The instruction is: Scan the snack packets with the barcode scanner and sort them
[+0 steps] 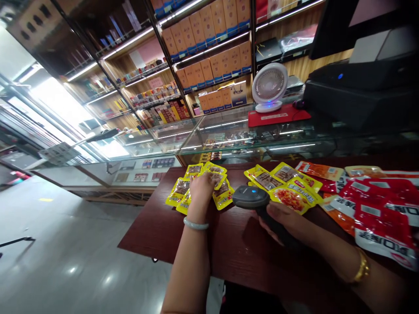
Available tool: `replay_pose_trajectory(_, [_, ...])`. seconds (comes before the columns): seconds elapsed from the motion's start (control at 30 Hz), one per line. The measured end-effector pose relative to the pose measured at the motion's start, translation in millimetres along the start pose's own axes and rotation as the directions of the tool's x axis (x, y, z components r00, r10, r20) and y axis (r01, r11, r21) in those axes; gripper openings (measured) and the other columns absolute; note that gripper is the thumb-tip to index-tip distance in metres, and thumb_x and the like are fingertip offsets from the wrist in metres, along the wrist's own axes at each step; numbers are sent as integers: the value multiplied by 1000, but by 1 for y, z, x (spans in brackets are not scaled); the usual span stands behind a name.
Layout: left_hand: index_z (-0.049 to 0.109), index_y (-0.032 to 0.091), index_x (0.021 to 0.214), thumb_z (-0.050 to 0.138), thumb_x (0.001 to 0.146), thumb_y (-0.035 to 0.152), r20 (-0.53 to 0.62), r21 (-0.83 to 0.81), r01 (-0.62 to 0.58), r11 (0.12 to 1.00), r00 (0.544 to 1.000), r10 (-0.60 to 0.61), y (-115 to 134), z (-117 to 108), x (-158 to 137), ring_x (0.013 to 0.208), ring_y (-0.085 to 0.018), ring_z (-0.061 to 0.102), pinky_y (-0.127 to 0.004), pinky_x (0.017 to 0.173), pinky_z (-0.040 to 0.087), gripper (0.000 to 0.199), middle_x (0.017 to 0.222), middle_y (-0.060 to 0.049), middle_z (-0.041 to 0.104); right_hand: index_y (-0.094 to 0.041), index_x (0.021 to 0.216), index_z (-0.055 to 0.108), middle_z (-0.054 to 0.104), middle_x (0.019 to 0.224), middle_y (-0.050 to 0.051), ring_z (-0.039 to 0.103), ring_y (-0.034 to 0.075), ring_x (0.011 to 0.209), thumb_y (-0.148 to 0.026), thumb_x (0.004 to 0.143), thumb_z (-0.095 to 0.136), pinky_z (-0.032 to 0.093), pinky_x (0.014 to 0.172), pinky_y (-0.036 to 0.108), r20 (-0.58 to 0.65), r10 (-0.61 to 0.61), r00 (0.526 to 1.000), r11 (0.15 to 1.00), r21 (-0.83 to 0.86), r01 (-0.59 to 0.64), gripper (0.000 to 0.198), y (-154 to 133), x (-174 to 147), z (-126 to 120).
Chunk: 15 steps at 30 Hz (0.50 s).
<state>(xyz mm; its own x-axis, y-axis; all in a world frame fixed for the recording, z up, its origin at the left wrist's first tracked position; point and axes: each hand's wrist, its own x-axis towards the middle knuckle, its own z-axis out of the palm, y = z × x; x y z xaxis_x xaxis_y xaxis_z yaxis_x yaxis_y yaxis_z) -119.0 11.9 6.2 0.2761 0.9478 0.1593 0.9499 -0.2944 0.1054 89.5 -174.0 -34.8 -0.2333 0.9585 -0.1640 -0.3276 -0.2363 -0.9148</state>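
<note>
The right hand (290,220) is clasping a scanner (250,197), the left hand (200,189) is touching yellow packets (180,189) to that grip's left, whether pinching 1 I can't tell from here, more yellow packets (293,198) are lying beyond the scanner, and a white fan (270,85) is standing farther off.

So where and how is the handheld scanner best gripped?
Probably grip the scanner by its slim handle, coming from the right, as the right hand does: the handle runs rightward and toward the wearer, while the wider head points left.
</note>
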Motion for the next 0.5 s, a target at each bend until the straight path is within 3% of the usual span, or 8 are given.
replay_pose_trajectory(0.1, [57,17,132,48,90,58,-171,-9,202,979,965,-201,-13,8,13,130,-35,49,-52,115,24,60,133,-17,62,-19,92,52,58,64,-3,49,6,40,-70,81,61,42,34,15,6,-7,1000,1000,0,7,53,0,-1,0])
replay_pose_trajectory(0.2, [39,13,146,53,85,63,-67,-38,311,950,947,-313,-27,23,26,142,-40,32,-59,115,19,81,148,-22,46,-19,92,53,57,65,-3,49,6,40,-70,81,61,42,35,15,22,-10,1000,1000,6,10,53,0,-1,1])
replay_pose_trajectory(0.3, [31,14,151,61,81,62,56,-46,281,959,959,-279,-34,34,33,145,-39,27,-59,113,22,90,149,-23,44,-18,93,53,57,65,-3,49,6,40,-69,82,60,42,35,16,40,-15,999,1000,7,15,53,1,-2,1])
replay_pose_trajectory(0.4, [36,17,148,68,75,59,44,-20,241,970,970,-240,-33,35,34,140,-39,35,-59,113,22,90,143,-21,51,-19,93,54,57,65,-3,49,6,40,-68,83,60,42,35,16,31,-17,999,1000,7,17,51,2,-2,0])
replay_pose_trajectory(0.5, [52,19,132,71,72,58,-15,-25,240,970,970,-241,-31,27,30,133,-39,44,-58,111,24,74,135,-19,58,-19,93,53,57,64,-4,48,6,40,-69,82,61,42,35,16,18,-18,1000,1000,13,18,52,2,-2,0])
